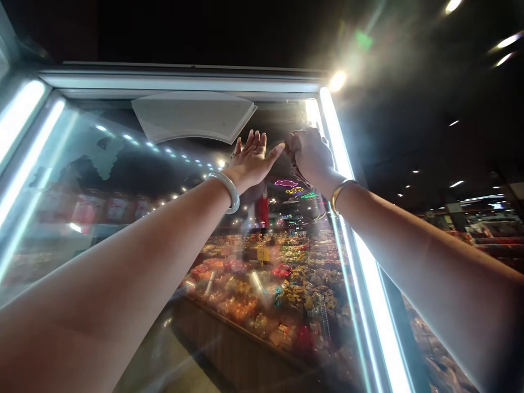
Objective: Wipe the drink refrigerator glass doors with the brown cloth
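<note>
Left hand (250, 158) lies flat, open on the glass door (123, 218); right hand (309, 155) is fisted at its edge; we advise steady, even pressure.

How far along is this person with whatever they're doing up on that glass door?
Done: nothing finished shows; a smeary patch clouds the upper left of the glass door. In hand: both arms reach to its top right corner, the left hand flat and open on the glass, the right hand curled shut beside the lit frame; what it grips cannot be told. Left: cannot be judged.
</note>
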